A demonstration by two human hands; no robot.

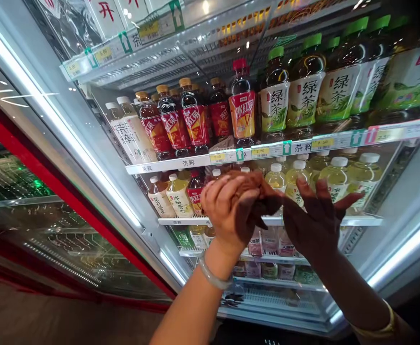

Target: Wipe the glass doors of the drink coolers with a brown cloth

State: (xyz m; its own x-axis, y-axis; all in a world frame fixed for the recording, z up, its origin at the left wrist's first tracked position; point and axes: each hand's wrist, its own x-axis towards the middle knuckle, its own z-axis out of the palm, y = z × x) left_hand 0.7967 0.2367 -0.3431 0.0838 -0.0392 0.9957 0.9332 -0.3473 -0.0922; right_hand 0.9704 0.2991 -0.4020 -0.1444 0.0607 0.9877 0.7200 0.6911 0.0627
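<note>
In the head view my left hand (227, 208), with a pale bangle at its wrist, is closed around a crumpled reddish-brown cloth (267, 194). It is raised before the shelf of pale yellow drink bottles (276, 176). My right hand (314, 223) is held up in shadow to the right of the cloth, its fingers spread apart. The cloth's right end reaches this hand's edge; whether they touch I cannot tell. Behind and above stand red-labelled iced tea bottles (195, 122) and green-capped green tea bottles (274, 103).
An upright cooler surrounds both hands, with lit white side walls. The front edge of a shelf (195, 163) carries price tags just above my hands. Lower shelves hold more drinks (269, 270). A red door frame (87, 213) runs along the left.
</note>
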